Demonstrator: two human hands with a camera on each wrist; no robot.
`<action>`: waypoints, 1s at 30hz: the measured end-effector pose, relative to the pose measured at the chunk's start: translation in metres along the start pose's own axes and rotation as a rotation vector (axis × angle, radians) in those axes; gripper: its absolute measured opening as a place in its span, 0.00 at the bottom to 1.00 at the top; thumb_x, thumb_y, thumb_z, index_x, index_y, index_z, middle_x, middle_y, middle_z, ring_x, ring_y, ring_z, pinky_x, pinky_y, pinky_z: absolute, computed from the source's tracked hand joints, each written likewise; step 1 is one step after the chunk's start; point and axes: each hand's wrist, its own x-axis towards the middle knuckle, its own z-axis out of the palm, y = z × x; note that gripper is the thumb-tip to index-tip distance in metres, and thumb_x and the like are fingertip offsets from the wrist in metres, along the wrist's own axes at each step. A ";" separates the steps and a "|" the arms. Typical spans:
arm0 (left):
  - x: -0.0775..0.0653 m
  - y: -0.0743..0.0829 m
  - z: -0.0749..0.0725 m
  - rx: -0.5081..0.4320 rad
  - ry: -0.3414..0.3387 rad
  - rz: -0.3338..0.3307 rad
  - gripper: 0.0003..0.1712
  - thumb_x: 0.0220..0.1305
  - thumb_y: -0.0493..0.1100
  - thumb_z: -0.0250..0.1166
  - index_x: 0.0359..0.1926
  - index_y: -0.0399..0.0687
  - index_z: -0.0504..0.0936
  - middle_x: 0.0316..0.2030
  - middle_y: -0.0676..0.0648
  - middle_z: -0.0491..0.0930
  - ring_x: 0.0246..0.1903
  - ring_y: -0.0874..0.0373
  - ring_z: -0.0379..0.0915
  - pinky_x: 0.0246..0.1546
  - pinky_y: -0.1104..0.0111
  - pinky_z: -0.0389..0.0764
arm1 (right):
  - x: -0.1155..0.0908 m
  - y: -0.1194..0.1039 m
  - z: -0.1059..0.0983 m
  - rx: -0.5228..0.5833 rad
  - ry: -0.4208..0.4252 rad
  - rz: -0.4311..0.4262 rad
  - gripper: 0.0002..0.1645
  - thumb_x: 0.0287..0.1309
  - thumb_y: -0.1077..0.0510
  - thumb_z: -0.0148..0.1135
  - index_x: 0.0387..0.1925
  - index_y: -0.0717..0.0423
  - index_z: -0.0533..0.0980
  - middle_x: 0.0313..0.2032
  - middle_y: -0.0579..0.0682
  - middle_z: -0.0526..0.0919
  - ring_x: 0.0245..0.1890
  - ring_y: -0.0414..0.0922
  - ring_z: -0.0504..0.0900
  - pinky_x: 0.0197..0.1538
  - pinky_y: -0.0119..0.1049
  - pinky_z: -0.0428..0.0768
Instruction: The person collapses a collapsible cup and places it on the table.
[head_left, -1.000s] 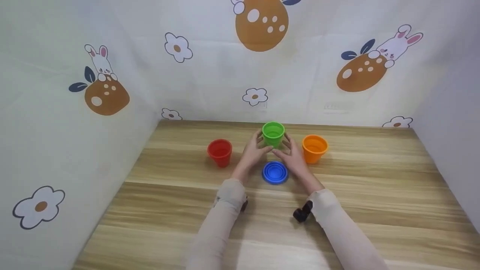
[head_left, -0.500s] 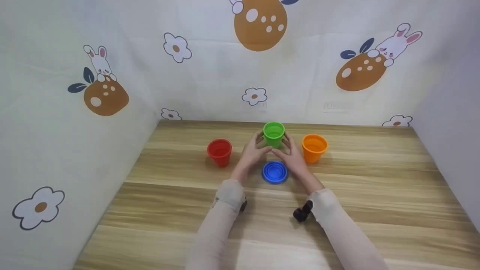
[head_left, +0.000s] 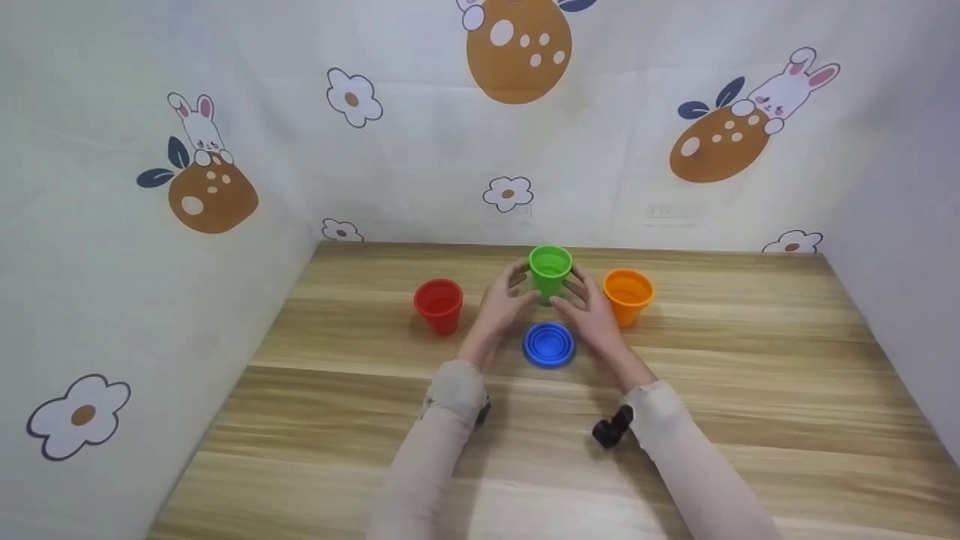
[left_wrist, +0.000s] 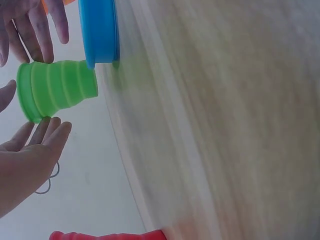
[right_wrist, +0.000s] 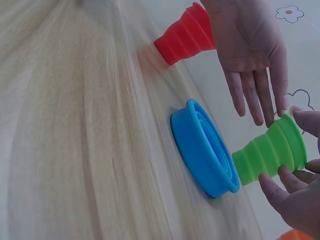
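Observation:
Between my two hands stands a green collapsible cup [head_left: 550, 271], pulled out to its full height, its mouth facing up. My left hand [head_left: 504, 304] holds it at its left side with the fingertips near the rim. From the opposite side my right hand [head_left: 596, 311] holds it too, fingertips on the ridged wall in the right wrist view. Both thumbs lie toward the near side of the cup, with a small gap between their tips. The base appears slightly above the tabletop in the wrist views. A blue collapsible cup [head_left: 549, 346], folded flat, lies between my wrists.
To the left stands a red cup [head_left: 439, 307], extended upright. An orange cup [head_left: 628, 297] is upright close beside my right hand. The wood-grain table [head_left: 360, 405] meets a patterned cloth wall [head_left: 427, 165] not far behind the green cup.
My thumb tips, which met in front of the green cup, have moved apart. The green cup has shifted slightly to the right. The other cups stay in place.

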 end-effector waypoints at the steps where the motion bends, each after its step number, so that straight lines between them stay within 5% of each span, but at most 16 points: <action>1: 0.000 0.000 0.000 -0.004 0.002 0.009 0.36 0.63 0.31 0.64 0.71 0.36 0.64 0.71 0.36 0.66 0.72 0.40 0.61 0.74 0.52 0.62 | -0.001 -0.001 0.000 0.000 0.004 -0.006 0.46 0.66 0.63 0.61 0.77 0.63 0.48 0.77 0.61 0.51 0.74 0.60 0.61 0.71 0.53 0.70; 13: -0.008 0.005 -0.001 -0.039 0.028 0.133 0.30 0.61 0.28 0.64 0.63 0.28 0.65 0.64 0.30 0.70 0.69 0.34 0.64 0.71 0.50 0.67 | -0.009 -0.013 -0.002 -0.052 0.053 -0.074 0.41 0.64 0.65 0.62 0.73 0.68 0.56 0.73 0.66 0.61 0.68 0.63 0.70 0.67 0.54 0.73; 20: -0.013 0.012 0.000 -0.026 0.041 0.175 0.26 0.61 0.26 0.63 0.60 0.32 0.69 0.59 0.32 0.73 0.64 0.38 0.71 0.66 0.52 0.75 | -0.013 -0.022 -0.006 -0.037 0.071 -0.055 0.38 0.66 0.62 0.61 0.72 0.69 0.58 0.70 0.66 0.65 0.65 0.62 0.73 0.67 0.51 0.74; 30: -0.025 0.024 -0.002 0.099 0.061 0.258 0.25 0.62 0.26 0.64 0.60 0.35 0.74 0.46 0.35 0.78 0.52 0.43 0.79 0.55 0.58 0.83 | -0.021 -0.030 -0.013 0.013 0.081 -0.032 0.32 0.65 0.63 0.62 0.66 0.67 0.64 0.62 0.65 0.71 0.51 0.49 0.80 0.49 0.26 0.84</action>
